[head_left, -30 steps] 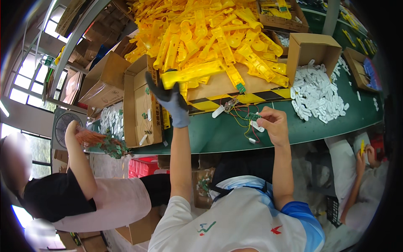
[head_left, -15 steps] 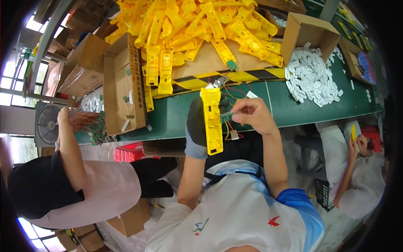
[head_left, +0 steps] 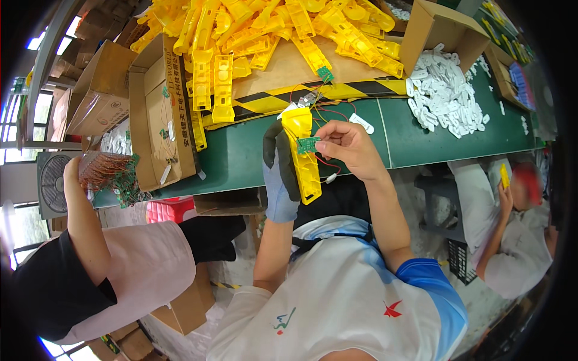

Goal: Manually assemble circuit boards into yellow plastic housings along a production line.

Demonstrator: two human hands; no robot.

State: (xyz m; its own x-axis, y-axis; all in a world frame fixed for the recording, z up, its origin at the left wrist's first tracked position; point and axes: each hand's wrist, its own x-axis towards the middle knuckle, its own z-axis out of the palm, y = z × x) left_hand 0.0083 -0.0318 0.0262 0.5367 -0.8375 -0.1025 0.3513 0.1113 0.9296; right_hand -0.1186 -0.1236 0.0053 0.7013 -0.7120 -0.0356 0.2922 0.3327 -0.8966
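Grip of the left hand (head_left: 280,168), in a black and grey-blue glove, is wrapped along the left side of one yellow case (head_left: 310,180), hollow side to the camera. Right hand (head_left: 346,147), bare, has a narrow pinch: thumb and finger on the right end of a green board (head_left: 307,145). Case is held tilted at the near edge of the green tabletop (head_left: 241,150); board overlaps its upper half in view.

Step, as I read it: offering the board to the case, apparently not seated yet. Next move probably calls for lining the board up with the hollow, lowering it in, and keeping the red wire (head_left: 328,163) from getting pinched under it. Left grip should be steady for that.

Hard to make out: whether board touches case or hovers just over it. Left fingertips behind the case hidden. Wire runs partly lost behind case and right hand, so no saying which leads join this board. White end piece (head_left: 331,178) below the right hand too small to identify. Metal part (head_left: 308,100) beyond the case is muddled. Yellow pile (head_left: 265,36) cut off at the top.
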